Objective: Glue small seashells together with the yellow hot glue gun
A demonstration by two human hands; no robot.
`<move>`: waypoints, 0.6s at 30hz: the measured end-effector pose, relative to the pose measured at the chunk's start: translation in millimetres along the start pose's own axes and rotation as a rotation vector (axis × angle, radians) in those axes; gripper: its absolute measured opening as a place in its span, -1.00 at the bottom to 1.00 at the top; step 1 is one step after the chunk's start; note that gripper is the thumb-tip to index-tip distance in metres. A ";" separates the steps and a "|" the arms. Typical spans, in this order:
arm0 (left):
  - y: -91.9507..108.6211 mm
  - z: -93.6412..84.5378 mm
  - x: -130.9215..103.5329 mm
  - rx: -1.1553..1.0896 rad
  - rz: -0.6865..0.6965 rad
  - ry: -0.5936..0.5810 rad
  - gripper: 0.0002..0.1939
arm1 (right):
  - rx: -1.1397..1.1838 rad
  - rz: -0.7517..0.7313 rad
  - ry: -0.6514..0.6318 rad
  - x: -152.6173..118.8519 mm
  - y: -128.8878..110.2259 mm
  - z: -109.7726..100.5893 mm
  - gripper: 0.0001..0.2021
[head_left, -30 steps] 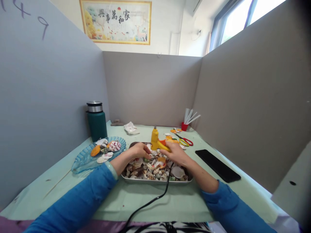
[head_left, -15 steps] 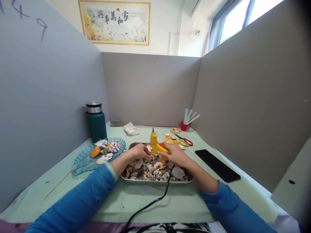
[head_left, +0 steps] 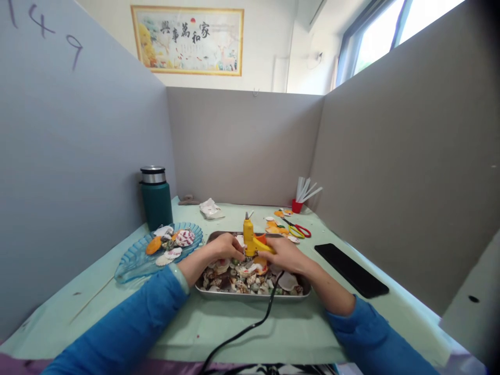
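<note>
Right hand: our right hand is wrapped around the handle of the yellow glue gun, fingers curled tight on it; its nozzle points up and away.
Left hand: our left hand sits just beside the gun, fingers pressed together, pinching something too small for us to make out.
Glue gun position: over the far half of the steel tray, above the heaped seashells.
Cord: the black cord runs from the gun over the tray's near rim, across the worktop and off its near edge, between our arms.
Left side: blue glass dish holding a few shells, just beside the tray; green flask behind it, near the partition.
Right side: black phone, near the tray; scissors and orange shell scraps beyond the tray; red cup with white sticks at the back corner.
Back: crumpled tissue.
Edges: partition walls close three sides.
Open room: we see bare green cover in front of the tray and at far left.
</note>
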State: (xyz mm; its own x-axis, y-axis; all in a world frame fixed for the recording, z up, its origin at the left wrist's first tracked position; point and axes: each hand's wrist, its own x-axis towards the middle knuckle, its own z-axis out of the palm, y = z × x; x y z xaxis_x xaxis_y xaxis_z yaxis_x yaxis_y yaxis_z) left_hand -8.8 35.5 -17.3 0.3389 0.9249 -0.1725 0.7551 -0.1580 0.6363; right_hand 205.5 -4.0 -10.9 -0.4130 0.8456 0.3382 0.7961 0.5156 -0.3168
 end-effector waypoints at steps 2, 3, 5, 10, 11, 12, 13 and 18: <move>1.0 -0.2 -1.9 0.007 -0.006 -0.001 -0.61 | -0.008 0.008 0.062 0.1 1.1 -0.5 -0.76; 1.2 -0.1 -2.5 0.010 -0.005 0.002 -0.62 | 0.000 0.022 0.106 0.3 1.7 -0.6 -0.73; 0.2 0.6 -2.6 0.017 -0.005 0.000 -0.63 | 0.002 0.026 0.122 0.8 3.2 -0.3 -0.70; -6.4 3.5 0.5 -0.002 -0.028 -0.005 -0.60 | -0.087 0.052 0.048 1.7 7.5 0.3 -0.70; -7.5 3.9 0.9 -0.014 -0.027 -0.006 -0.59 | -0.081 0.072 0.085 2.0 7.8 -0.8 -0.70; -8.3 4.1 1.1 -0.026 -0.026 -0.009 -0.59 | -0.071 0.103 0.120 2.3 7.7 -2.3 -0.69; -8.7 4.3 1.0 -0.037 -0.026 -0.013 -0.59 | -0.056 0.119 0.129 2.6 7.4 -4.2 -0.70; -6.9 3.5 -2.6 -0.036 0.009 -0.001 -0.62 | -0.049 0.143 0.127 3.0 5.1 -9.4 -0.71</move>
State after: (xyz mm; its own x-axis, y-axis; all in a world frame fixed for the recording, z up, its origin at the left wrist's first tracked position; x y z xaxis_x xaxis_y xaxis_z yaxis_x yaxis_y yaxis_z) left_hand -12.9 33.0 -23.9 0.3457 0.9233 -0.1675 0.7316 -0.1534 0.6642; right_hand 212.5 -0.1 -3.1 -0.2375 0.8839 0.4028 0.8647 0.3813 -0.3269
